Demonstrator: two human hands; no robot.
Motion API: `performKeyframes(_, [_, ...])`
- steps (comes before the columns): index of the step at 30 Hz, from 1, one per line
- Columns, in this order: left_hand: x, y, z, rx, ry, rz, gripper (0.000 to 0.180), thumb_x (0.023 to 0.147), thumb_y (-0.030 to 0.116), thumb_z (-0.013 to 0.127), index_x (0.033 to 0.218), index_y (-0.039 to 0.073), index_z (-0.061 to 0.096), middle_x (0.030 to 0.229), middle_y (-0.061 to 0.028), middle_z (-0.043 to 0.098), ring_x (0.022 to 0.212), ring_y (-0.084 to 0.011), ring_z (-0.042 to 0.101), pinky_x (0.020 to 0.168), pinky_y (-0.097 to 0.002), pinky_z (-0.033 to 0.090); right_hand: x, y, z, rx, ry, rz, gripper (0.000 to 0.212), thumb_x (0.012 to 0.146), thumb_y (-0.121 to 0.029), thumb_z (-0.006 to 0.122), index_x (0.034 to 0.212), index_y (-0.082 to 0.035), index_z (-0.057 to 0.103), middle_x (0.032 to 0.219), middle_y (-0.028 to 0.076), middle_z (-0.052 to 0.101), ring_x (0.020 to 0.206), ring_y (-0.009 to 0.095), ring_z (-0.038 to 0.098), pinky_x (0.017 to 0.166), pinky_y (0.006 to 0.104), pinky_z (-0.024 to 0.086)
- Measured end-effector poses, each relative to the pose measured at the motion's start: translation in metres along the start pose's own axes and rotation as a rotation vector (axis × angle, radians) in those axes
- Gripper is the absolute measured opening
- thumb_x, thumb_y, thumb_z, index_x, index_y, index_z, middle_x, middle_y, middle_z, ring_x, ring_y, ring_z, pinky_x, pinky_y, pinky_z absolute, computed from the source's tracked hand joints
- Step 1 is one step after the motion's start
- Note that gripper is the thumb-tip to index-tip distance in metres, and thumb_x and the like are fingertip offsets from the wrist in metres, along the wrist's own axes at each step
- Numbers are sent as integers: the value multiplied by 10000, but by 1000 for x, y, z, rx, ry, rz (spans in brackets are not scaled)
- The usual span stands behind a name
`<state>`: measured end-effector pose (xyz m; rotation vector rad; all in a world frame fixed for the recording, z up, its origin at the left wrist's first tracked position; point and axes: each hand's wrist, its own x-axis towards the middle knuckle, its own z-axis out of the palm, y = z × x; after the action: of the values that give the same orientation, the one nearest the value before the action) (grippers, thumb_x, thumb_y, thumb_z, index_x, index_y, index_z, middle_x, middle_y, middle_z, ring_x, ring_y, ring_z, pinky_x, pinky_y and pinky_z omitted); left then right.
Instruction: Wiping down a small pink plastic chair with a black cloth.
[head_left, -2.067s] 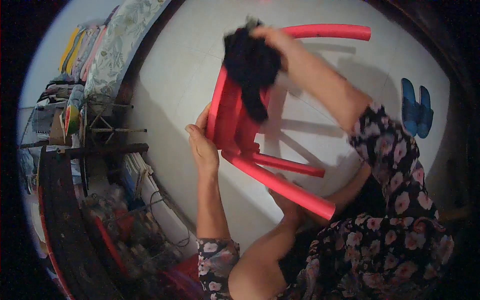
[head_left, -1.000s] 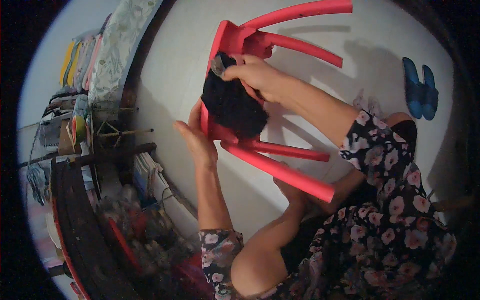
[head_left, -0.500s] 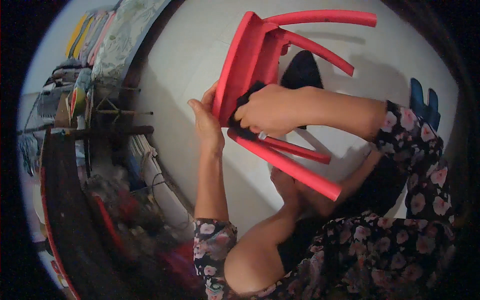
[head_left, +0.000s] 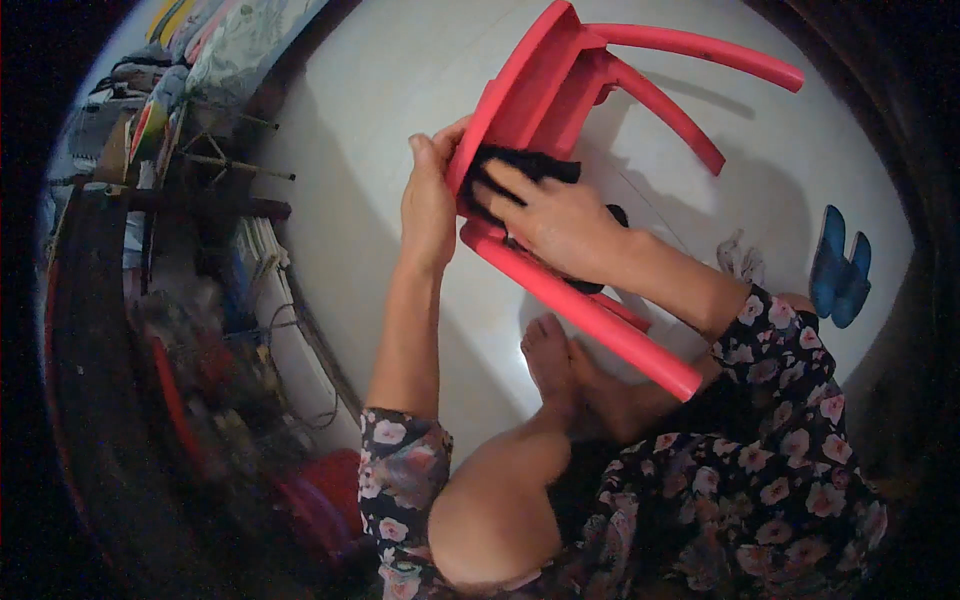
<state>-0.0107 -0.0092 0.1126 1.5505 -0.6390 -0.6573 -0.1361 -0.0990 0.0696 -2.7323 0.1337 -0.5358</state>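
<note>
A red plastic stool (head_left: pixel 518 118) is tipped on its side, its underside and legs turned to the right. My left hand (head_left: pixel 430 205) grips the seat's left edge, thumb outside and fingers curled behind it. With my right hand (head_left: pixel 565 228) I press a black cloth (head_left: pixel 535 165) into the hollow underside near the lower legs. The cloth bunches around my fingers, and part of it spreads to the right. My right fingertips are partly sunk in its folds.
Blue slippers (head_left: pixel 840 275) lie on the pale tiled floor (head_left: pixel 345 130) at the right, near a crumpled greyish thing (head_left: pixel 740 258). My bare feet (head_left: pixel 548 365) are below the stool. Dark, cluttered shelving (head_left: pixel 110 350) and folded clothes line the left side.
The stool's top end has shifted up and right in the view. My right hand has turned, its fingers now more extended over the cloth, which is more spread. My left hand keeps its grip.
</note>
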Motion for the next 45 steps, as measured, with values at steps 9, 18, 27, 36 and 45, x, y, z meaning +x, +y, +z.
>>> performKeyframes(9, [-5, -2, 1, 98, 6, 60, 567, 1003, 433, 288, 1217, -30, 536, 1138, -121, 590, 1050, -171, 540, 942, -301, 409, -33, 41, 2, 31, -319, -283, 513, 775, -140, 596, 1275, -103, 485, 1306, 35, 487, 847, 258, 610, 712, 348, 532])
performKeyframes(18, [-3, 4, 4, 101, 5, 48, 592, 1007, 441, 258, 1218, -36, 539, 1107, -122, 600, 1023, -159, 535, 940, -296, 400, -28, 52, -25, 357, 174, -104, 499, 769, -15, 555, 1263, -12, 485, 1325, 170, 468, 1051, 342, 570, 872, 389, 488])
performKeyframes(27, [-5, 6, 0, 82, 42, 44, 612, 1004, 449, 259, 1213, -54, 536, 1134, -132, 598, 1045, -174, 544, 956, -300, 396, -14, 18, 17, 165, 73, -296, 416, 733, -94, 615, 1148, -117, 589, 1160, -1, 565, 775, 220, 590, 657, 326, 518])
performKeyframes(36, [-5, 8, 4, 99, 57, 43, 591, 1004, 439, 284, 1194, -51, 553, 1107, -128, 607, 1030, -171, 550, 944, -291, 404, 0, 22, 16, -102, 191, -243, 379, 760, -179, 580, 1139, -164, 582, 1140, -40, 564, 674, 192, 590, 579, 331, 526])
performKeyframes(45, [-7, 4, 9, 103, 47, 28, 588, 1003, 444, 277, 1197, -35, 558, 1098, -123, 613, 1014, -171, 556, 935, -293, 412, -4, 21, 10, -94, 172, -302, 419, 706, -151, 633, 1125, -170, 611, 1110, -29, 559, 778, 187, 572, 662, 334, 517])
